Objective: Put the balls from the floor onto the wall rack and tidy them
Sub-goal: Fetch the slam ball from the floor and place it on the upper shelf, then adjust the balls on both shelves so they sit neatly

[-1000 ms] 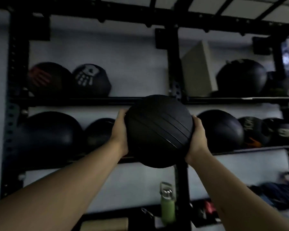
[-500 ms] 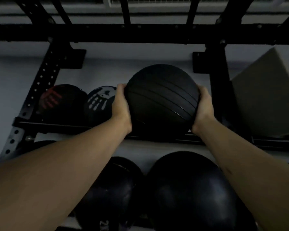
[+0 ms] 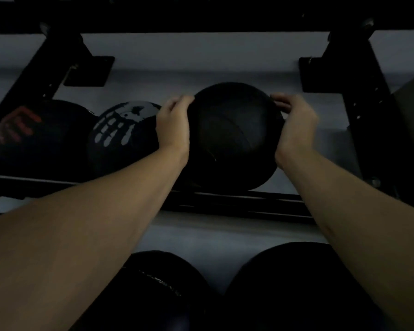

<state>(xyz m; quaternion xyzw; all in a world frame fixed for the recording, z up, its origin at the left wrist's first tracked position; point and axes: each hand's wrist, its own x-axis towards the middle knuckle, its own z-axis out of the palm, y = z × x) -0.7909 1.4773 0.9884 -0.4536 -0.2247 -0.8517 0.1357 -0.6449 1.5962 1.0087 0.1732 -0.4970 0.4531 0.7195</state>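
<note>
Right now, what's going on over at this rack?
A person is setting a black ball on the upper shelf of a wall rack. The left hand and right hand press against its two sides, and its underside appears to sit on the shelf rails. To its left sit a ball with a white handprint and one with a red handprint. Two more dark balls sit on the shelf below.

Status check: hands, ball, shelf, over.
Left hand and right hand grip the black ball by its sides. Ball sits on the upper shelf, beside the white-handprint ball. Nothing in the way.
</note>
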